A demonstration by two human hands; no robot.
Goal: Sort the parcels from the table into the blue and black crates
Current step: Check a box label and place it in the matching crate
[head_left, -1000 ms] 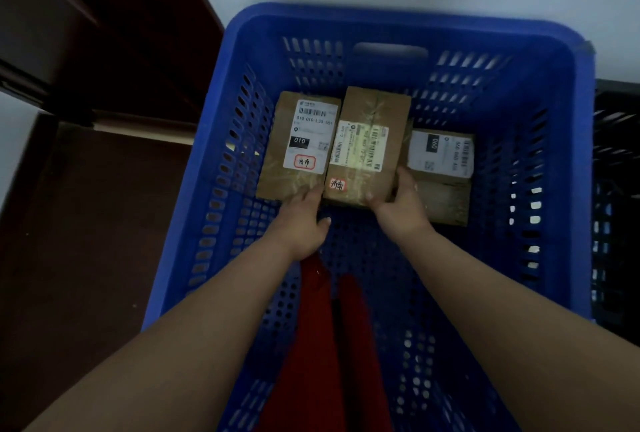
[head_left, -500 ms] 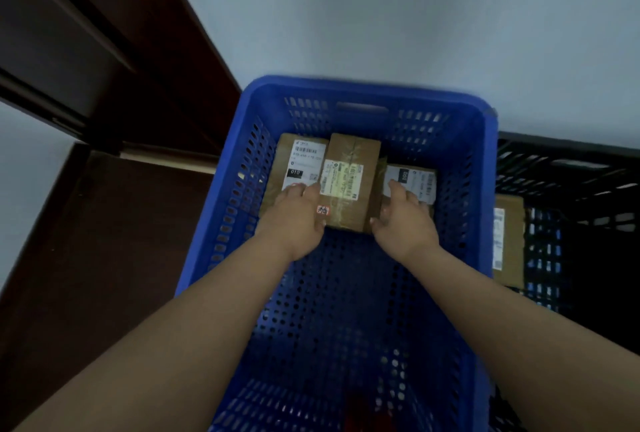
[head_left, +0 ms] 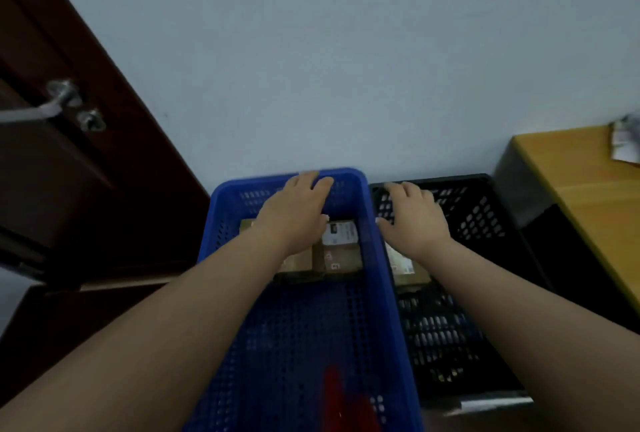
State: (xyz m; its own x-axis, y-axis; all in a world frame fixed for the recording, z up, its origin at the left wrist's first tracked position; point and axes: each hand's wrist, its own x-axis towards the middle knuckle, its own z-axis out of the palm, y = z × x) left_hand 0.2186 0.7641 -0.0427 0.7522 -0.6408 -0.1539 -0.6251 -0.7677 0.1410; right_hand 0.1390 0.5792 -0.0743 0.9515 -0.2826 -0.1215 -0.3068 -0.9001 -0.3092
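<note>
Pale blue wall fills the background behind two crates on the floor, and both my hands are empty above them. My left hand (head_left: 294,213) hangs with fingers straight and loosely spread over the far end of the blue crate (head_left: 372,258), gripping nothing; my right hand (head_left: 414,220) is just as slack, fingers extended over the black crate (head_left: 485,220). Below the left hand the cardboard parcels (head_left: 341,251) lie flat, side by side against the far wall of the blue crate, labels up. One more labelled parcel (head_left: 403,268) rests in the black crate, just past the shared rims. Since neither hand holds anything, I judge this drop finished, so the step is to fetch the next parcel from the wooden table (head_left: 588,196) on my right, where something pale sits at the frame's edge. To do it well I should read its label before choosing a crate, and lay it flat beside the others rather than toss it.
</note>
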